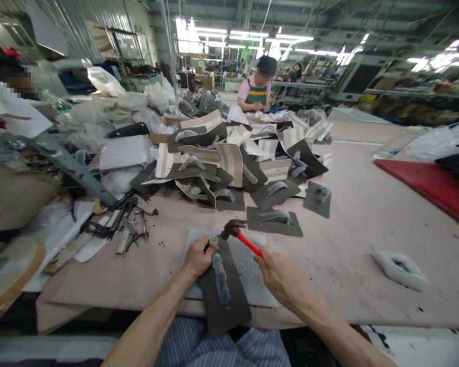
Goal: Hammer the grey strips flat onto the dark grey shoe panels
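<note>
My left hand (199,257) is closed in a pinch around a small metal punch (213,240), standing upright on the top end of a dark grey leather piece (224,293). That piece lies on a grey cutting slab (248,270) and carries a padded strap down its middle. My right hand (277,275) grips the red handle of a hammer (240,237). The hammer's dark head hovers just right of the punch's top.
A big heap of grey and beige cut pieces (233,163) fills the table's middle. Loose tools (132,229) lie at the left. A white foam ring (400,267) and a red mat (424,183) are at the right. Another person (257,92) works at the far end.
</note>
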Tool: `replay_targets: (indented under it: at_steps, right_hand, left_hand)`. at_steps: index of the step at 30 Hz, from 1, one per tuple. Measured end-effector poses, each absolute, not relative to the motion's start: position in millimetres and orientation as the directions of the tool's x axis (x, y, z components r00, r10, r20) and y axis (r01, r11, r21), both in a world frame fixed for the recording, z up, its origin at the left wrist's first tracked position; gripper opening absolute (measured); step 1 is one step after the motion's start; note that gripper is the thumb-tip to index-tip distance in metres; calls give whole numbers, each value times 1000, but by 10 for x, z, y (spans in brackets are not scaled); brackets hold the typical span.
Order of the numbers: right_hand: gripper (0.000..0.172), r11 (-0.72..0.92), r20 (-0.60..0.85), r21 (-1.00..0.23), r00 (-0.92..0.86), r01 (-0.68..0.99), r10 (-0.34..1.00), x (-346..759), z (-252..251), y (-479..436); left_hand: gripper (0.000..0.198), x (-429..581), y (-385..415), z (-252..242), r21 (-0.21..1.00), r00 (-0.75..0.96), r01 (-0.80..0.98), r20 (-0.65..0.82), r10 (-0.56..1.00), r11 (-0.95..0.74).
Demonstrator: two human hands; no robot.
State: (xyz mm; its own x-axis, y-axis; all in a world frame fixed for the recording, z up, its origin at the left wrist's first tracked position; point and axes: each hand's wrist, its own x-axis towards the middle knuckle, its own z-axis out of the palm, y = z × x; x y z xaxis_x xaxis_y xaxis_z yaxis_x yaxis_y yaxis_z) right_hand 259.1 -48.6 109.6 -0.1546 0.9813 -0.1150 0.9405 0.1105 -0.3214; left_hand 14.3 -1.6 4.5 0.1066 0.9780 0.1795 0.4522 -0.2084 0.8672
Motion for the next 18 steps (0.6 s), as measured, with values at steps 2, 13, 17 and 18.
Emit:
replay_targets:
  at_steps: [2, 13, 17, 18]
  right_hand:
    - [23, 9, -133, -336, -57, 942, 989, 2808, 972, -532]
    - [32, -164, 79, -372, 207, 914, 975, 3017, 468, -834]
    - [44, 153, 62, -623, -146, 767, 987, 1938, 577, -912]
    - [42, 176, 9, -614, -216, 769, 976, 1714, 544, -924]
  left_hand:
    - [17, 147, -19, 55, 867, 91, 456, 179, 980, -201]
    - [21, 160, 1, 58, 894, 27, 405, 199, 980, -193]
    - [29, 163, 9, 120, 915, -49, 391, 127, 991, -98]
    - [32, 149, 14, 131, 926, -96, 375, 97, 991, -54]
